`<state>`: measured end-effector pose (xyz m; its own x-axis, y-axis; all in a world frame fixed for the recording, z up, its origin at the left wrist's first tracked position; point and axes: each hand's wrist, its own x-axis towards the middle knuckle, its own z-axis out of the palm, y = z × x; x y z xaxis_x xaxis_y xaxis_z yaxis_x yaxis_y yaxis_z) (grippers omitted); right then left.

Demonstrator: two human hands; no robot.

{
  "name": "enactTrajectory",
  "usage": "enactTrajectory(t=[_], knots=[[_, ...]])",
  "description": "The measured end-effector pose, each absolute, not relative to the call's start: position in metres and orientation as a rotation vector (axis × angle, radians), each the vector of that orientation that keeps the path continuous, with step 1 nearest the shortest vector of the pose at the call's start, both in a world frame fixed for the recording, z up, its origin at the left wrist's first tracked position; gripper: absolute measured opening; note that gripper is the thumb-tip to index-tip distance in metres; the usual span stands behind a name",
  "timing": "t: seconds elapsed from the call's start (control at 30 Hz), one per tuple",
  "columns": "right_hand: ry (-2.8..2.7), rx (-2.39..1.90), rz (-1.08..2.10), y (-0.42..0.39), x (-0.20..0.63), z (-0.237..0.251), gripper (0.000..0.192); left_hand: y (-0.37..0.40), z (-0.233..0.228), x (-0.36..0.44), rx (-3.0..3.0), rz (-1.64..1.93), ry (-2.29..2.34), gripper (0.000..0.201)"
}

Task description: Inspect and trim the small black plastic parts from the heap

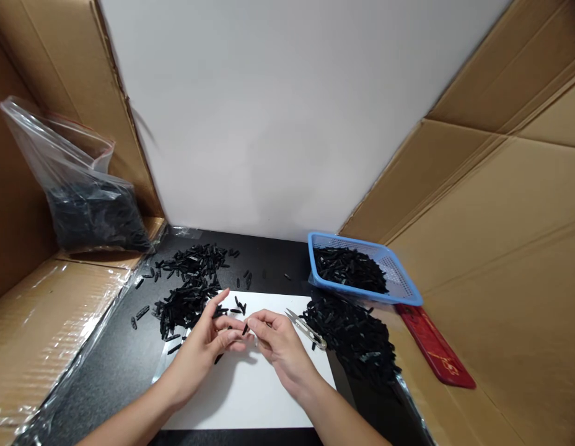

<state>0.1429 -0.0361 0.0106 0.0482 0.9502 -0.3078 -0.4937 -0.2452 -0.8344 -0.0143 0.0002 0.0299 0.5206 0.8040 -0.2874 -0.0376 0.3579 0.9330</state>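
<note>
My left hand [208,344] and my right hand [280,344] meet over a white sheet [250,396] on the black table. Between their fingertips they pinch one small black plastic piece [245,329]. The right hand also carries a pair of silver thread snips [307,329], whose blades point up and to the left. A heap of the same black pieces [188,291] lies just left of my left hand, spilling onto the sheet. Another heap [357,337] lies right of my right hand.
A blue mesh basket [403,285] half full of black pieces stands at the right rear. A red flat object [434,350] lies beside it. A clear bag [83,192] of black pieces rests on the left cardboard ledge. Cardboard walls close in both sides.
</note>
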Motion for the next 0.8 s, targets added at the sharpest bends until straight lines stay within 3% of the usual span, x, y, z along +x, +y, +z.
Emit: enactTrajectory(t=[0.17,0.43,0.63,0.73,0.8], knots=[[-0.497,-0.947,1.618,-0.036,0.146,0.014,0.031,0.003,0.029,-0.011,0.965,0.625,0.884,0.076],[-0.499,-0.88,1.664,-0.037,0.147,0.013,0.031,-0.001,0.032,-0.012,0.884,0.678,0.856,0.051],[-0.527,-0.913,1.646,-0.036,0.146,0.011,0.03,0.004,0.034,-0.012,0.919,0.642,0.915,0.059],[-0.784,-1.15,1.476,-0.033,0.165,0.018,0.023,0.006,0.032,-0.013,0.894,0.667,0.919,0.052],[-1.083,-1.477,1.109,-0.033,0.187,0.025,0.012,0.005,0.031,-0.014,0.877,0.667,0.912,0.046]])
